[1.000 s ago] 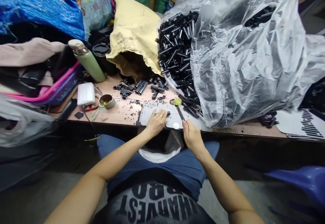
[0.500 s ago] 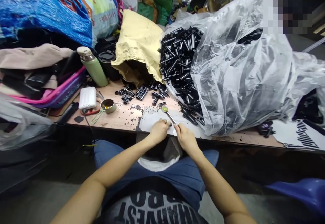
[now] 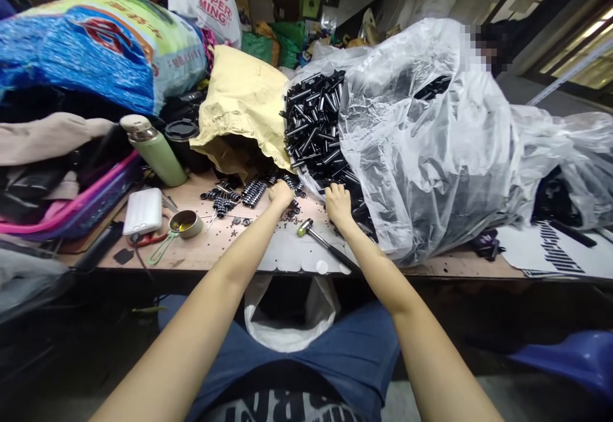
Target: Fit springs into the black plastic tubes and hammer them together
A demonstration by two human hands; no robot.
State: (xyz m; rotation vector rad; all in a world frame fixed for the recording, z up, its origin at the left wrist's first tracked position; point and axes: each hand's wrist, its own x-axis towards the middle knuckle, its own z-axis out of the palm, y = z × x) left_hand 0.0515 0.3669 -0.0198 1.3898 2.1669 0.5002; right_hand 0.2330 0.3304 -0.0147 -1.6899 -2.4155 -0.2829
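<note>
My left hand [image 3: 281,195] is closed among the black ribbed pieces [image 3: 253,191] on the workbench; what its fingertips pinch is hidden. At the mouth of the clear plastic bag, my right hand [image 3: 338,203] has its fingers curled down at the edge of the heap of black tubes [image 3: 313,119]. I cannot make out what lies under those fingers. Below my right wrist, a hammer [image 3: 330,246] with a yellow-green face lies on the pale plate [image 3: 282,253], touched by neither hand.
A yellow sack [image 3: 244,90] opens toward the ribbed pieces. On the left are a green flask [image 3: 156,150], a small metal cup [image 3: 186,224], a white power bank [image 3: 142,211] and a pink basket [image 3: 96,198]. An open white bag [image 3: 287,339] hangs below the bench edge.
My right hand has let go of the hammer, now lying on the plate, and moved forward to the black tubes. My left hand has gone forward and left to the ribbed pieces. The view has shifted.
</note>
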